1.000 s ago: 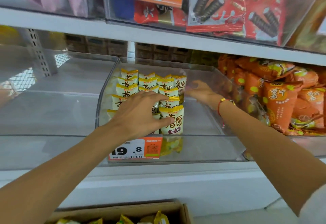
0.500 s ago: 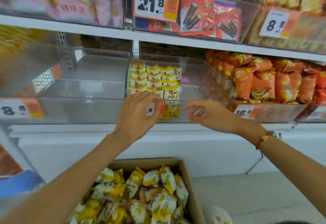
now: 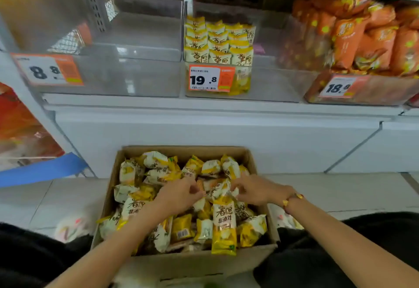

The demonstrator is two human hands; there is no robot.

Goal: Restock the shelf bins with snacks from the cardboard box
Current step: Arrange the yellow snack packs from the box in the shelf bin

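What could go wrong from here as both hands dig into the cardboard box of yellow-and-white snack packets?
1. Left hand and right hand crowd the same loose yellow-and-white snack packets; a hasty grab might drop or crush some.
2. The packets standing upright in the clear plastic middle bin fill only its left side, so the stack may topple rightward when more are added.

Head camera looks steeply down, close over the cardboard box (image 3: pixel 186 262), facing the shelf (image 3: pixel 204 106).

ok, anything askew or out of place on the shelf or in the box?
Mostly tidy. One oddity: a yellow packet sits low at the front of the middle bin, beside the 19.8 tag, below the neat upright rows. Packets in the box lie jumbled, as expected. No visible spills or damage.
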